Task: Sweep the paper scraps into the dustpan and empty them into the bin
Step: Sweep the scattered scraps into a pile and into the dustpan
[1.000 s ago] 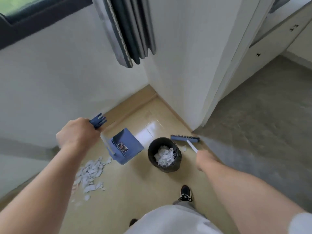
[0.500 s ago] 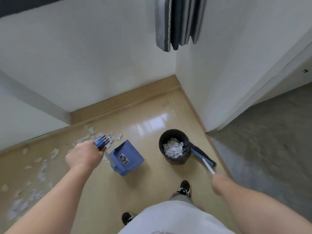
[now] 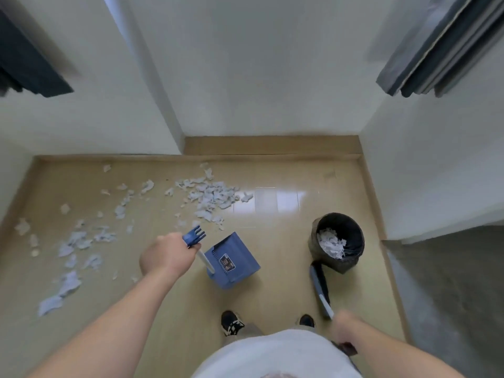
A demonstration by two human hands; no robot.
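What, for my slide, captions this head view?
Left hand holds blue dustpan, right hand grips broom beside bin; paper scraps litter floor.

I register the blue plastic long-handled dustpan (image 3: 231,261), held by the left hand (image 3: 166,257), now well apart from the round black waste bin (image 3: 344,264); earlier it hung just beside it. The right hand (image 3: 345,324) has drawn the dark blue broom (image 3: 320,287) back to the bin's near side. More torn white paper scraps (image 3: 212,195) are in view.
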